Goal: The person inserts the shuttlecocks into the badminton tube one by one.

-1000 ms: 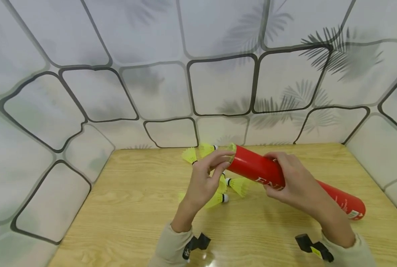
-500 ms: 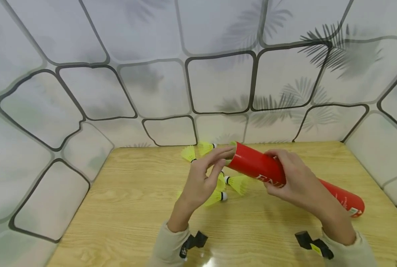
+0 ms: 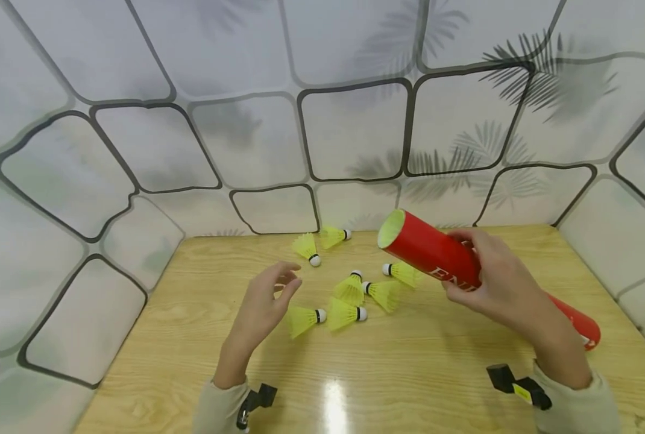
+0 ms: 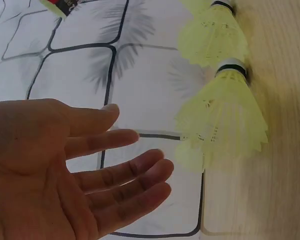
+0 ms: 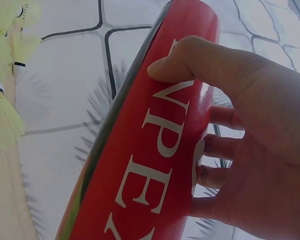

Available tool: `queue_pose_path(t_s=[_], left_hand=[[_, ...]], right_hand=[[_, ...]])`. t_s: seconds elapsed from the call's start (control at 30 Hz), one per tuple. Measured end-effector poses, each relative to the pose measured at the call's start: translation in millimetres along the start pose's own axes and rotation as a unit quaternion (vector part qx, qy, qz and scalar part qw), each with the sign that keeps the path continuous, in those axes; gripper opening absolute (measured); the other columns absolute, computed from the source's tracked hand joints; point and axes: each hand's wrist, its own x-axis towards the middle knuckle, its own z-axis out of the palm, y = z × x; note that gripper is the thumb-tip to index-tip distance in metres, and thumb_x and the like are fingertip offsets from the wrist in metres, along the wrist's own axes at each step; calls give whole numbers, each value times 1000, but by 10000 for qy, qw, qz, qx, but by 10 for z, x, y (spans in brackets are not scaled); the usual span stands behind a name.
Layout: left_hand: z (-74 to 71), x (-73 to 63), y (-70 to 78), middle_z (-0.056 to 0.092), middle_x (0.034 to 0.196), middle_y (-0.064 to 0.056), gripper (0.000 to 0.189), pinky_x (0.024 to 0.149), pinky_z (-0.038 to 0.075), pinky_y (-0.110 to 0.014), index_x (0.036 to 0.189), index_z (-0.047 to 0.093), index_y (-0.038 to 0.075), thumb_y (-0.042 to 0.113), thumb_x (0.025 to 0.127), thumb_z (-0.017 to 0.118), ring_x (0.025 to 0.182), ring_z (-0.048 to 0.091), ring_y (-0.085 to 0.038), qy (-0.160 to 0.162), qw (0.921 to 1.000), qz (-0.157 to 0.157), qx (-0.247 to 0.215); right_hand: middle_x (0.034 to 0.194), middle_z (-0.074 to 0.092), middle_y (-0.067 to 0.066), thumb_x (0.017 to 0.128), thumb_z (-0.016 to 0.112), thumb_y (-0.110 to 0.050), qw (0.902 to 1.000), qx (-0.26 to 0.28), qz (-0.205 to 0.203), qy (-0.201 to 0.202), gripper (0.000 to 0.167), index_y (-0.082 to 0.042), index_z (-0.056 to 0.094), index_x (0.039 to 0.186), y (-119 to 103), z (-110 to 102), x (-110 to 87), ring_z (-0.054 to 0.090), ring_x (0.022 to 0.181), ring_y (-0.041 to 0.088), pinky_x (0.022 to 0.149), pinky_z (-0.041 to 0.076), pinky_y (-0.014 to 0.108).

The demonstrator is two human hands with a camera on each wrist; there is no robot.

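Observation:
My right hand (image 3: 504, 289) grips a red shuttlecock tube (image 3: 428, 247) around its middle, thumb on the near side. The tube is tilted above the table, its uncovered mouth facing up and left, with a pale green inside wall. Large white letters show on the tube (image 5: 150, 145) in the right wrist view. My left hand (image 3: 265, 304) hovers with loosely bent fingers and holds nothing. Closest to it lies a yellow shuttlecock (image 3: 303, 320), apart from the fingers. In the left wrist view that hand (image 4: 90, 170) is palm up beside a shuttlecock (image 4: 222, 110).
Several more yellow shuttlecocks, such as one by the wall (image 3: 333, 236) and one under the tube's mouth (image 3: 404, 273), lie scattered on the wooden table (image 3: 203, 337). A patterned wall covering (image 3: 268, 144) encloses the table's back and sides.
My left hand's fingers were at, then inside, the tube's mouth; now they have drawn away left and down. The tube has shifted slightly up and right in my right hand.

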Motion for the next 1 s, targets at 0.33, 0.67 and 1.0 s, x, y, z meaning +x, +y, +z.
queue_pose_path(t_s=[0.33, 0.67, 1.0], left_hand=[[140, -171, -238, 75, 97, -12, 35, 68, 60, -38, 132, 65, 6, 21, 101, 69, 82, 72, -23, -1213, 9898, -523, 532], [246, -145, -376, 63, 79, -4, 26, 68, 58, -37, 116, 73, 0, 0, 90, 76, 79, 67, -22, -868, 9948, -440, 301], [-21, 134, -138, 77, 86, -6, 24, 70, 62, -42, 115, 75, 4, 0, 91, 77, 75, 74, -24, 381, 9988, 283, -147]], right_hand=[[123, 59, 19, 69, 88, 1, 9998, -50, 163, 91, 78, -1, 49, 137, 74, -112, -57, 54, 105, 36, 72, 59, 60], [121, 60, 18, 68, 89, 1, 9997, 20, 138, 177, 76, 0, 50, 134, 98, -110, -61, 57, 104, 34, 74, 59, 59], [122, 60, 18, 70, 88, -1, 9997, -90, 85, 213, 76, -1, 49, 136, 93, -170, -64, 56, 105, 35, 71, 60, 58]])
